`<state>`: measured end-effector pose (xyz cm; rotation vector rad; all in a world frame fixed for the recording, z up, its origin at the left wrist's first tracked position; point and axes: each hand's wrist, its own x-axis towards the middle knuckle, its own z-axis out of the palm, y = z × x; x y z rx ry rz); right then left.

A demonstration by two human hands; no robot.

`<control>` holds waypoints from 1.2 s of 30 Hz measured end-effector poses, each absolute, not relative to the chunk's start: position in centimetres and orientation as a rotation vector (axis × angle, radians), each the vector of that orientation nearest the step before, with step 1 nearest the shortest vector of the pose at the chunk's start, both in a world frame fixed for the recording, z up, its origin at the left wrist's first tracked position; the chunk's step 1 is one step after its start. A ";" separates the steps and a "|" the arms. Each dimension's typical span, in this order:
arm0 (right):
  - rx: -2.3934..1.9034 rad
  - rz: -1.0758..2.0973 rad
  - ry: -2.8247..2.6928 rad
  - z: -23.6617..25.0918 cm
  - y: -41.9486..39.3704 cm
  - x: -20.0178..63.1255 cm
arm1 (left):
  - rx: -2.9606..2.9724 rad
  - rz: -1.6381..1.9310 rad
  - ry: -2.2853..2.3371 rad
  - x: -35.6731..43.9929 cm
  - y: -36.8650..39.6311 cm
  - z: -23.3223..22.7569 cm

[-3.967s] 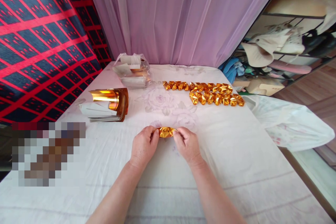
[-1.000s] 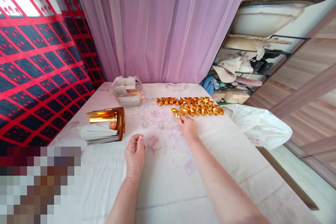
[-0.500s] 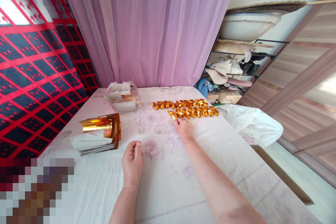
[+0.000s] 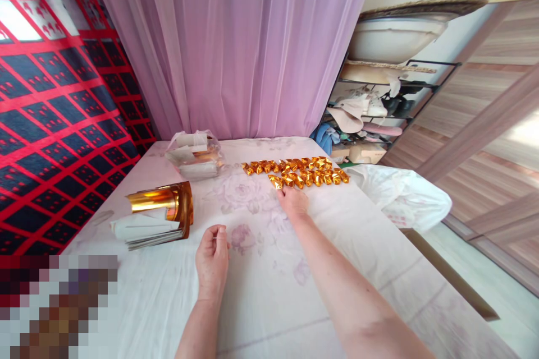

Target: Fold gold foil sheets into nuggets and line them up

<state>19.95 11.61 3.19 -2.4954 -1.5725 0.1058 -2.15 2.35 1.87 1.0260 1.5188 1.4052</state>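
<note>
Right hand [image 4: 293, 201] fingertips on folded gold piece [image 4: 275, 182] at near-left end of gold rows [image 4: 303, 171] — placing step. Left hand [image 4: 211, 261] loosely curled, empty, nearer than rows. Likely next: release cleanly.

A: Folded gold pieces [image 4: 295, 173], centre frame: shiny, crinkled metallic foil. Gold sheet stack [image 4: 162, 207], left: glossy, mirror-smooth.

B: Table cover [image 4: 269, 291]: matt, wrinkled cloth. Curtain [image 4: 236, 39], top: sheer fabric.
</note>
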 end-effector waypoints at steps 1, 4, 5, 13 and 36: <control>-2.496 0.109 -1.573 3.2 11.7 19.9 | 1.025 1.407 1.517 -2.1 2.4 1.9; -2.491 0.112 -1.571 3.1 11.8 19.9 | 1.024 1.409 1.515 -2.1 2.4 1.7; -2.488 0.109 -1.569 3.1 11.9 19.9 | 1.025 1.410 1.514 -2.2 2.4 1.7; -2.454 0.104 -1.555 2.4 10.6 19.8 | 1.028 1.402 1.515 -2.2 2.6 1.4; -2.079 0.147 -1.663 0.3 0.9 19.9 | 1.128 1.418 1.514 -2.6 3.0 0.8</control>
